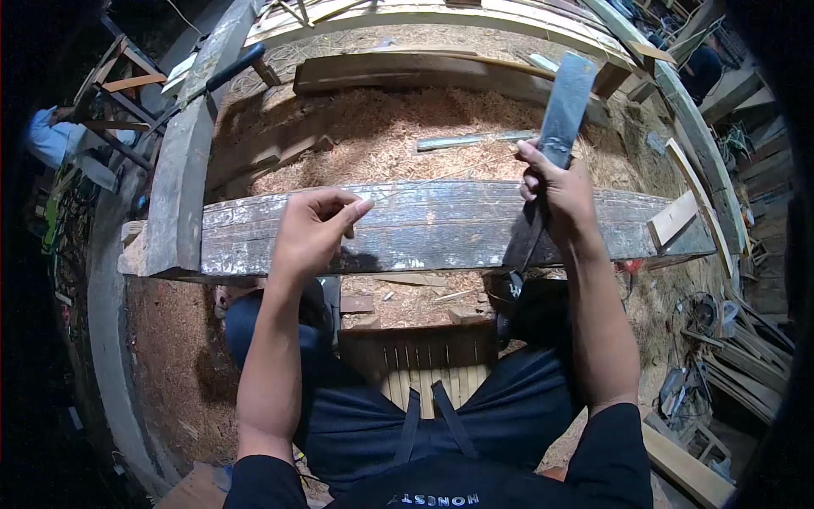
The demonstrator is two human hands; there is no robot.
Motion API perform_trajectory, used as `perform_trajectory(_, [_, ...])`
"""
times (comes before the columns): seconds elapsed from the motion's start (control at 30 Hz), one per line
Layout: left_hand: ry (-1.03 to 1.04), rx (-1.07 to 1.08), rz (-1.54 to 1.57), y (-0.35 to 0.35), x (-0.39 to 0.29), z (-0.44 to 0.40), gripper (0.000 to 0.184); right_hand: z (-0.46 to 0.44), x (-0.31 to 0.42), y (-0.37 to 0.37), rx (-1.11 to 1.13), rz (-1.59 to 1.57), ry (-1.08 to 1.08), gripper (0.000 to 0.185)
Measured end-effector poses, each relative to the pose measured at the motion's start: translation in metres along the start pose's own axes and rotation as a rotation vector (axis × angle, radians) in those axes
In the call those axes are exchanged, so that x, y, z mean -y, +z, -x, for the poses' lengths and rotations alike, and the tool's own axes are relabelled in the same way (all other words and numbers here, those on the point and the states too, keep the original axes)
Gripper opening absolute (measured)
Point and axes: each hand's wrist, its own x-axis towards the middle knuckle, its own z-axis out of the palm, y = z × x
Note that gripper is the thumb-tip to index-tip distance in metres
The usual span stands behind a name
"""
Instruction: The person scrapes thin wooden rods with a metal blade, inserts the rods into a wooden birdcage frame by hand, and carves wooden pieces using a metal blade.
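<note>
Holding a flat metal blade (568,102) in the closed right hand (566,191), thumb laid against its lower part; blade raised above the right half of a weathered wooden beam (407,227), broad end up and tilted slightly to the right; a dark length shows below the fist, possibly the handle, though shadow there makes this uncertain. Left hand (318,225) over the beam's left half, well apart from the blade; thumb and forefinger tips brought together in a pinch, other fingers curled; cannot tell whether anything thin lies between the tips.

Beam spans crosswise in front of the wearer's knees, its face scuffed with pale marks; left end meets a grey timber (180,178), on which rests a tool with a dark handle (236,68); a pale wood offcut (672,222) sits at the beam's right end, near a thin curved strip (702,208). Beyond the beam: wood shavings (373,127) over the ground, a narrow worn slat (475,141) among them, a thick plank (407,71) farther back; at far left, a person in a light blue garment (49,140), partly visible.
</note>
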Motion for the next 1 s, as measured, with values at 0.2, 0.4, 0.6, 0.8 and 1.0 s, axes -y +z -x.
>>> perform_trajectory(0.2, [0.006,-0.152,0.209,-0.007,0.003,-0.004,0.020,-0.006,0.003,-0.010,-0.029,-0.027,-0.051,0.020])
perform_trajectory(0.4, [0.035,-0.178,0.561,-0.006,0.009,-0.011,0.028,-0.003,0.005,-0.007,-0.021,-0.042,-0.050,0.024])
perform_trajectory(0.6, [0.025,-0.155,0.757,-0.005,0.016,-0.015,0.027,-0.003,0.005,-0.006,-0.029,-0.026,-0.053,0.024])
perform_trajectory(0.8, [0.070,-0.221,0.727,0.002,0.010,-0.012,0.027,-0.006,0.001,-0.008,-0.038,-0.004,-0.061,0.024])
perform_trajectory(1.0, [0.167,-0.251,0.717,0.006,0.013,-0.014,0.032,-0.004,0.002,-0.007,-0.036,0.000,-0.061,0.023])
